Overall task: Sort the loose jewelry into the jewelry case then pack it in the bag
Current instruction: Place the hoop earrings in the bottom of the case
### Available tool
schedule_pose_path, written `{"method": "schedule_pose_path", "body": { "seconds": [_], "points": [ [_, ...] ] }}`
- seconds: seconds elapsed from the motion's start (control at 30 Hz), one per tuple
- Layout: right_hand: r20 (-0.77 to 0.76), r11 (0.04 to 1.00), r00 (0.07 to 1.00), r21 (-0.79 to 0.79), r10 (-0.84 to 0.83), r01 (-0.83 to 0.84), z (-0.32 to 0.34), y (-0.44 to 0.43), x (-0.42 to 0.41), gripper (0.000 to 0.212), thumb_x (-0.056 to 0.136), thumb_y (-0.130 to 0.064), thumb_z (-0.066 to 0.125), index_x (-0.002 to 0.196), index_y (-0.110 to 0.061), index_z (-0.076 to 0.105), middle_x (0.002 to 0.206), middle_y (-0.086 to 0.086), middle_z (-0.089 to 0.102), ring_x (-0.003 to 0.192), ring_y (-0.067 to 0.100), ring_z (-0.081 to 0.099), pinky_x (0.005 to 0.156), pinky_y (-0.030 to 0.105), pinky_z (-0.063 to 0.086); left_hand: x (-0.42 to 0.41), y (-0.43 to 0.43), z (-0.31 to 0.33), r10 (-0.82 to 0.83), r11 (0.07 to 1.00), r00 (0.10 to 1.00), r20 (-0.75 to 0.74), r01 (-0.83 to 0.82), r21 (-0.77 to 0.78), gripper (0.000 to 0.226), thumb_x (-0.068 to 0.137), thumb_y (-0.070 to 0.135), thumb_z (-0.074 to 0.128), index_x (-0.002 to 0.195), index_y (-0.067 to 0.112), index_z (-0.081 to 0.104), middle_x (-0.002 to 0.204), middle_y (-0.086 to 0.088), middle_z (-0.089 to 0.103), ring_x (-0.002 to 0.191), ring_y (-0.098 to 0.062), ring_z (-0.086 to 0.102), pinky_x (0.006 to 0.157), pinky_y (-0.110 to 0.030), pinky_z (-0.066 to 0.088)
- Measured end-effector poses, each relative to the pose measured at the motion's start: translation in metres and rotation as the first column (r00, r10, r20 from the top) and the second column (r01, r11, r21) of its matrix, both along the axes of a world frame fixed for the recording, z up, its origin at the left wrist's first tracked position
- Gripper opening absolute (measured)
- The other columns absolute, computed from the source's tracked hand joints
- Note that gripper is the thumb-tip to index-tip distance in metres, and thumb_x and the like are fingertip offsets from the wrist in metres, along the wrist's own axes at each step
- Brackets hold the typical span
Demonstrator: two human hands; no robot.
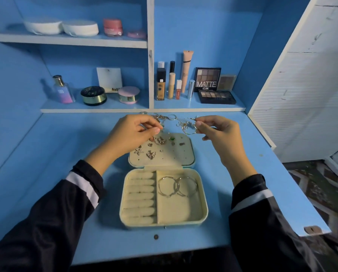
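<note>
We are pinching a hoop earring [190,128] in our right hand [217,130] and a small piece [161,127] in our left hand [136,132], holding them above the open jewelry case [183,211] for sorting.

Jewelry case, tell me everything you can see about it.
The jewelry case lies open flat on the table, cream and soft-looking inside, round-cornered. Its lid, folded away from the person, holds several earrings pinned in holes. The base has empty ring rolls at left and two hoops in the right compartment. The left hand hovers over the lid.
</note>
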State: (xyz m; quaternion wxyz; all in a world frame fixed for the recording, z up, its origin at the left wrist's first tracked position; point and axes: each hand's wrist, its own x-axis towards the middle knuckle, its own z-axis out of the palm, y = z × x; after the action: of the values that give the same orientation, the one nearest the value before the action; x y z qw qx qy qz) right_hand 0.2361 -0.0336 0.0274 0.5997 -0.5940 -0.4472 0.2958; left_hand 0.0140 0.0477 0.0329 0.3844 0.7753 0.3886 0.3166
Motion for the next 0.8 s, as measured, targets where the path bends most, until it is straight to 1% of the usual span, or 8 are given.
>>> {"method": "schedule_pose_path", "body": {
  "seconds": [0.07,0.2,0.33,0.4,0.43,0.5,0.63,0.8],
  "points": [
    [0.001,1.0,1.0,-0.005,0.004,-0.004,-0.002,-0.012,-0.001,0.009,0.086,-0.008,0.071,0.085,-0.017,0.074,0.067,-0.009,0.07,0.068,0.01,0.067,0.057,0.019,0.048,-0.002,-0.013,0.004,-0.053,0.998,0.998,-0.032,0.052,-0.026,0.012,0.088,0.01,0.07,0.091,0.022,0.074,0.081,0.006,0.071,0.063,-0.002,0.066,0.056,-0.008,0.044],
    [-0.012,1.0,1.0,-0.012,0.004,-0.004,-0.008,-0.032,-0.005,0.008,0.086,-0.008,0.071,0.085,-0.016,0.074,0.068,-0.006,0.069,0.068,0.01,0.065,0.058,0.02,0.048,-0.004,-0.035,0.008,-0.153,0.987,0.983,-0.098,0.148,-0.057,0.014,0.088,0.013,0.071,0.088,0.027,0.073,0.076,0.011,0.072,0.065,-0.003,0.068,0.06,-0.013,0.049],
    [-0.02,0.999,1.0,-0.031,0.006,-0.007,-0.014,-0.047,-0.008,0.007,0.087,-0.008,0.07,0.088,-0.013,0.074,0.069,-0.004,0.069,0.067,0.008,0.064,0.058,0.019,0.048,0.0,-0.057,0.008,-0.241,0.97,0.956,-0.165,0.235,-0.056,0.009,0.088,0.012,0.071,0.09,0.02,0.075,0.083,0.007,0.072,0.061,-0.001,0.064,0.058,-0.013,0.048],
    [-0.026,0.999,1.0,-0.037,0.006,-0.007,-0.016,-0.052,-0.007,0.006,0.087,-0.007,0.07,0.089,-0.012,0.074,0.07,-0.004,0.069,0.066,0.008,0.064,0.057,0.019,0.048,0.0,-0.063,0.007,-0.301,0.952,0.922,-0.244,0.305,-0.02,0.013,0.088,0.015,0.072,0.088,0.027,0.075,0.085,0.012,0.072,0.068,-0.003,0.065,0.066,-0.015,0.05],
    [-0.025,0.999,1.0,-0.039,0.008,-0.009,-0.016,-0.055,-0.007,0.006,0.087,-0.007,0.07,0.089,-0.012,0.074,0.07,-0.004,0.069,0.066,0.008,0.064,0.057,0.018,0.048,-0.001,-0.064,0.008,-0.331,0.94,0.895,-0.3,0.342,-0.019,0.014,0.088,0.017,0.072,0.087,0.031,0.075,0.085,0.016,0.071,0.072,-0.003,0.066,0.071,-0.017,0.052],
    [-0.017,0.999,1.0,-0.042,0.013,-0.013,-0.018,-0.059,-0.006,0.006,0.087,-0.007,0.07,0.089,-0.012,0.074,0.071,-0.002,0.069,0.067,0.008,0.064,0.057,0.018,0.048,-0.002,-0.066,0.008,-0.381,0.917,0.838,-0.39,0.396,-0.046,0.013,0.088,0.019,0.072,0.088,0.032,0.075,0.085,0.017,0.071,0.075,-0.003,0.066,0.074,-0.019,0.052],
    [0.002,0.998,1.0,-0.055,0.024,-0.024,-0.02,-0.065,-0.005,0.006,0.086,-0.008,0.071,0.088,-0.012,0.074,0.073,0.003,0.07,0.067,0.01,0.064,0.06,0.02,0.049,0.0,-0.071,0.007,-0.412,0.893,0.784,-0.465,0.448,-0.036,0.01,0.089,0.022,0.071,0.092,0.029,0.077,0.086,0.018,0.07,0.079,0.001,0.063,0.075,-0.019,0.048],
    [0.021,0.997,0.999,-0.072,0.037,-0.035,-0.02,-0.07,-0.003,0.005,0.086,-0.009,0.072,0.088,-0.011,0.075,0.073,0.004,0.07,0.067,0.009,0.063,0.06,0.02,0.05,0.001,-0.071,0.002,-0.408,0.883,0.765,-0.499,0.468,-0.004,0.01,0.089,0.025,0.071,0.093,0.031,0.077,0.09,0.018,0.069,0.085,-0.001,0.062,0.082,-0.029,0.051]
  ]
}}
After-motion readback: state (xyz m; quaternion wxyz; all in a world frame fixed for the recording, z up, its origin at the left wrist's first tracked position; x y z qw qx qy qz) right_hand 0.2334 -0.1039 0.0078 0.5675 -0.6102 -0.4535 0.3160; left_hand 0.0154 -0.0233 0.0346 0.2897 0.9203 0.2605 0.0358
